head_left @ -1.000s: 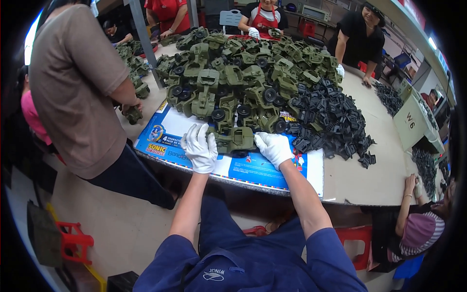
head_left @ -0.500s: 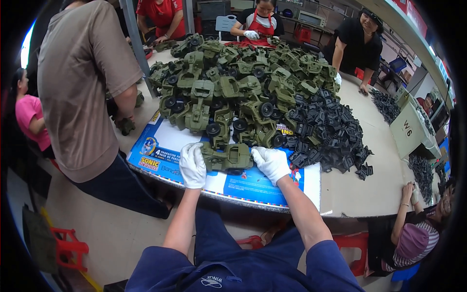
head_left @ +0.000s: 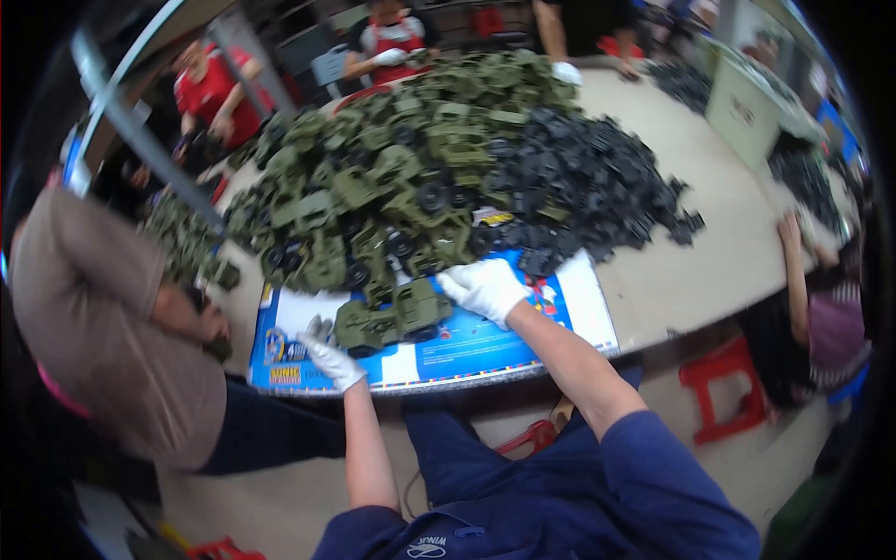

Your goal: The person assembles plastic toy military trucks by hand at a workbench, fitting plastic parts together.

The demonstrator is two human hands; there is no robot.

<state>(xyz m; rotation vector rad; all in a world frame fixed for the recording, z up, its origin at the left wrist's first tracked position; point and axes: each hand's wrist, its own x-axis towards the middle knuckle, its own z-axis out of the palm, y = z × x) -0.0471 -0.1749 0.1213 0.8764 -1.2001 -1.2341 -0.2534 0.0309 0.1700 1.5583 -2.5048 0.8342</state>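
Note:
An olive-green toy jeep (head_left: 397, 315) with dark wheels lies before me on a blue-and-white printed sheet (head_left: 485, 350) at the table's near edge. At its right end, my right hand (head_left: 487, 289), in a white glove, has its fingers closed against the upper corner. My left hand (head_left: 333, 359), also gloved, is beside the jeep's left end, fingers extended and a small gap from it. Just beyond rises a big heap of similar green toy jeeps (head_left: 373, 177), its front ones almost touching this one.
Black plastic parts (head_left: 597, 187) are piled right of the jeeps. Bare tabletop (head_left: 691, 271) lies farther right, with a pale green bin (head_left: 747, 103) beyond. A person in a brown shirt (head_left: 103, 327) stands close on my left; others work around the table. A red stool (head_left: 723, 387) stands below right.
The view has turned and tilted. My left hand has moved down and away from the jeep's left end. My right hand remains at its right end, and the jeep sits more slanted.

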